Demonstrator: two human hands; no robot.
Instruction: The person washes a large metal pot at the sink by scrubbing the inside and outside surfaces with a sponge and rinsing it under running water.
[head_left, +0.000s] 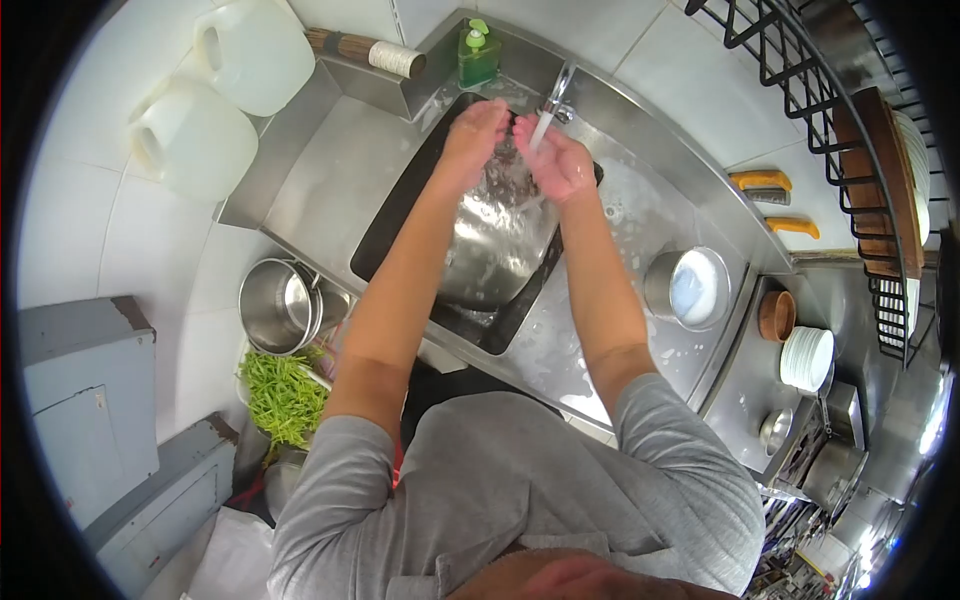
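Observation:
A stream of water runs from the tap onto my right hand, which is cupped palm up with nothing in it. Just left of it my left hand is raised and empty, its fingers slightly curved and near those of the right. The two hands do not touch. Below them a large steel bowl with water in it sits in a black tray in the steel sink. A green soap bottle stands behind the hands.
Right of the tray is a steel pot with whitish liquid. White jugs and a steel pot are at the left, above green vegetables. Stacked plates stand at the right, under a black wire rack.

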